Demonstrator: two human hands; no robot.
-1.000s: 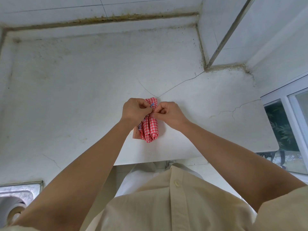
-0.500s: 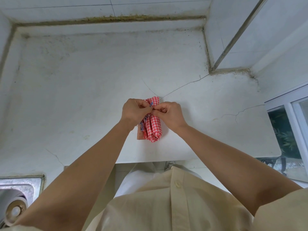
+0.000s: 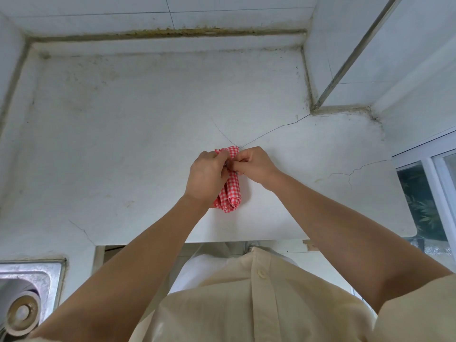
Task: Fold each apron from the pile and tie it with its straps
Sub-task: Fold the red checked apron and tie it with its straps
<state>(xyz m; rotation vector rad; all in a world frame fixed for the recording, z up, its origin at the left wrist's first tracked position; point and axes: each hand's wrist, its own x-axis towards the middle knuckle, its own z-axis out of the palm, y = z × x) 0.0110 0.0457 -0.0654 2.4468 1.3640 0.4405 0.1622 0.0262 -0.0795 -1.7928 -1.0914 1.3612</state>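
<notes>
At the centre of the frame the rolled checked apron (image 3: 230,193) lies on the desk (image 3: 148,144), its upper end pinched by the curled left hand (image 3: 207,176) and right hand (image 3: 254,166); if either pinch slackens before the hidden straps are knotted tight, the roll would likely spring loose.

Both bare forearms reach away from the body and converge mid-scene. The left hand (image 3: 208,176) and right hand (image 3: 255,164) meet fingertip to fingertip, backs up and fingers curled, pinching the apron (image 3: 232,193) between them. The left wrist sits nearer than the right.
</notes>
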